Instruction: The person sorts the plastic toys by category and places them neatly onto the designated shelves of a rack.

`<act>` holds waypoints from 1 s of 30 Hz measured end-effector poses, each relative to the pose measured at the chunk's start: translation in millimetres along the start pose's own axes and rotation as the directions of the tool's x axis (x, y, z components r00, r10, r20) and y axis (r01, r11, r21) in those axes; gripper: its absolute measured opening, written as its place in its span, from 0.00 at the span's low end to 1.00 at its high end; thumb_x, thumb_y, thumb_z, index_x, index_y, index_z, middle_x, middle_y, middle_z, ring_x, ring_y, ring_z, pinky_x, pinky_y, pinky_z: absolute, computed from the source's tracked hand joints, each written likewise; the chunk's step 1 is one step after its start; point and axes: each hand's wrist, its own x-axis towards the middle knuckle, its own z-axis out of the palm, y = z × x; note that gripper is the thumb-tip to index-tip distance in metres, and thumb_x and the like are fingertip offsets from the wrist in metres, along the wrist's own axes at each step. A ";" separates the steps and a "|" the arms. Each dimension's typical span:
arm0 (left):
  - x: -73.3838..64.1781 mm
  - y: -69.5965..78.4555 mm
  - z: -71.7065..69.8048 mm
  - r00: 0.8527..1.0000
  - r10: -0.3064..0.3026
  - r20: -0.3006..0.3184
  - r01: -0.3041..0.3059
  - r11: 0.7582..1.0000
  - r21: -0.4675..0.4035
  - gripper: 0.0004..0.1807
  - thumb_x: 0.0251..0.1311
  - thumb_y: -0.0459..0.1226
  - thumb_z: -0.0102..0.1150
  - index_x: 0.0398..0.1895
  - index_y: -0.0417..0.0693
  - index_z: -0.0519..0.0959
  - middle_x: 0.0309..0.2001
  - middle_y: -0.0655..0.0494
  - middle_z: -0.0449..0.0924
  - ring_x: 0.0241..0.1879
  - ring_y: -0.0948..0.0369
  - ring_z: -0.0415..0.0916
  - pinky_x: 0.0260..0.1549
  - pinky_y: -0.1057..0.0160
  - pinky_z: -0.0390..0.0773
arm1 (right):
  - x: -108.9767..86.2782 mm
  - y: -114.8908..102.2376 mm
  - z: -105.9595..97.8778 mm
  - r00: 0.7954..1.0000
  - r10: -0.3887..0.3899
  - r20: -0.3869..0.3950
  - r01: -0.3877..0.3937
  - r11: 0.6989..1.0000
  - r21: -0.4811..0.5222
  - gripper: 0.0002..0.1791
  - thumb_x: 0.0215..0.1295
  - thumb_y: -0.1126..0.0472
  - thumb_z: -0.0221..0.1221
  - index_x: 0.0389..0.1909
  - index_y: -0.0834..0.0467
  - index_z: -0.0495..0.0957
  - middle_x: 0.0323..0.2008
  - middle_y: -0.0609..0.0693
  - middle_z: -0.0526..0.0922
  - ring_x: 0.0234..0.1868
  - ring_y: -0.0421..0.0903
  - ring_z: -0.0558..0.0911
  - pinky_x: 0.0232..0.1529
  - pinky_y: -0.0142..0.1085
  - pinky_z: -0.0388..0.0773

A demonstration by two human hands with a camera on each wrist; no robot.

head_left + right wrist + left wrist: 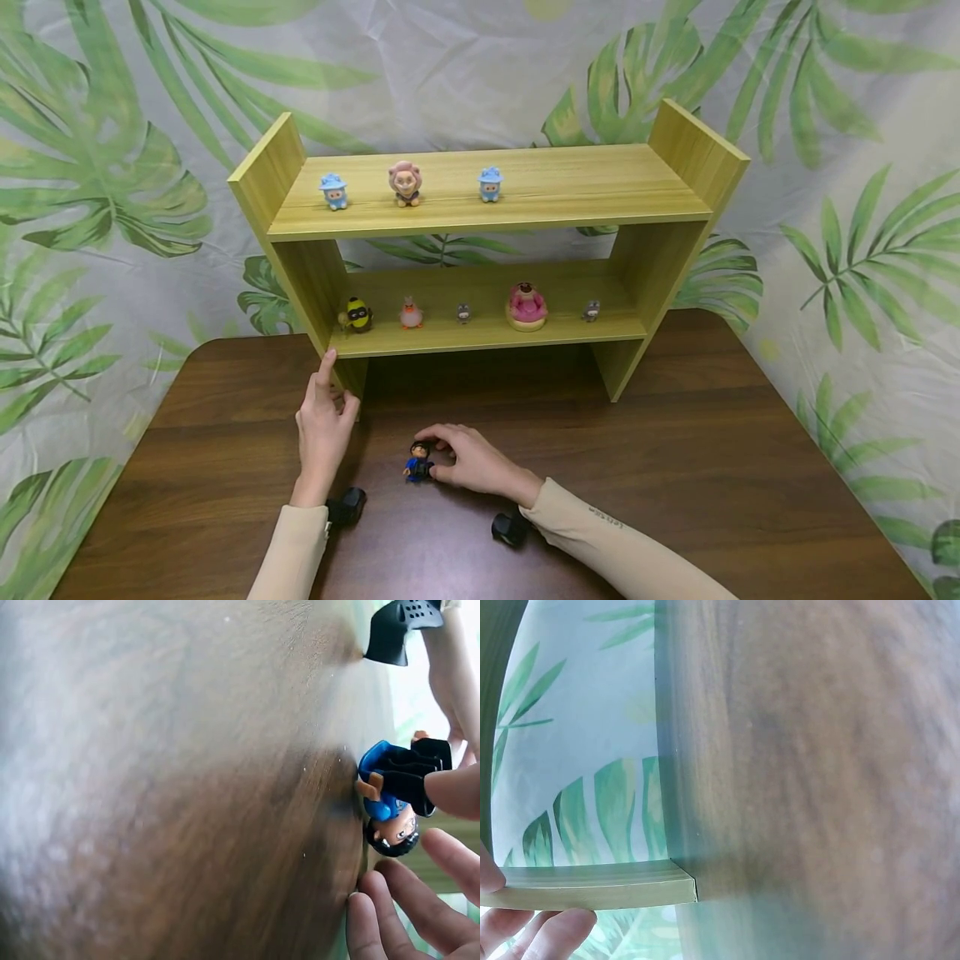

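Observation:
A toy figure (417, 463) with dark hair, a blue top and black legs lies on the brown table. My right hand (472, 460) reaches round it from the right, its thumb (454, 791) at the legs and its fingers spread beyond the head. A gap shows between head and index finger in the right wrist view; whether the thumb presses on the legs is unclear. My left hand (324, 417) holds the lower left side panel of the wooden shelf (487, 342), thumb on one face and fingers on the other in the left wrist view (592, 889).
Two blue-hatted figures (333, 192) and a pink-maned lion figure (406, 183) stand on the upper board. Along the lower board are a yellow-and-black figure (359, 315), a pinkish-white one (410, 313), two small grey ones (463, 313) and a pink seated bear (527, 307).

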 end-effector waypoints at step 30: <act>-0.8 0.4 -0.6 1.000 0.004 0.002 -0.004 1.000 -0.010 0.48 0.51 0.18 0.52 0.71 0.64 0.52 0.37 0.40 0.70 0.29 0.45 0.80 0.18 0.50 0.73 | -5.2 -4.2 -11.9 0.998 0.036 -0.058 -0.017 0.952 0.305 0.26 0.54 0.72 0.65 0.56 0.63 0.72 0.50 0.52 0.73 0.44 0.48 0.80 0.42 0.33 0.78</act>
